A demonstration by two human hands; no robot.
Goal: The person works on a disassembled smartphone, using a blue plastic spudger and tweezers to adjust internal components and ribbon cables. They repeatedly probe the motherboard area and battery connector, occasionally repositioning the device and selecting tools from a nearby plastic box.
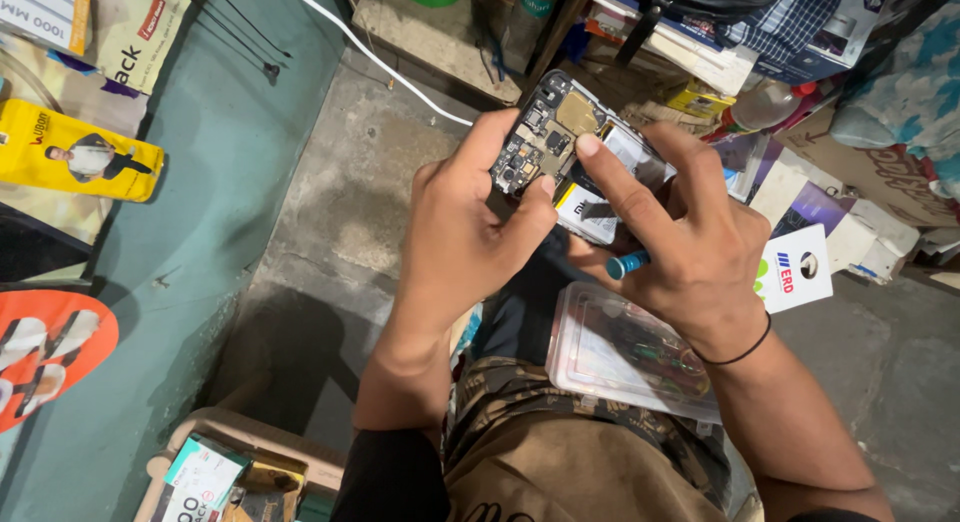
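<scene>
An opened smartphone (560,142) with its back cover off shows a circuit board, a gold shield and the battery. My left hand (465,237) grips its lower left side, thumb resting on the board edge. My right hand (690,237) supports the phone from the right, index finger pressing near the board's top. Tucked into that same hand is a small screwdriver with a blue handle (628,264). Both hands hold the phone above my lap.
A clear plastic case (625,352) with small tools lies on my lap. Cardboard boxes and packets (800,267) crowd the floor at right. A white cable (370,57) crosses the concrete floor. A yellow packet (75,162) hangs at left; a tray (235,472) with boxes sits bottom left.
</scene>
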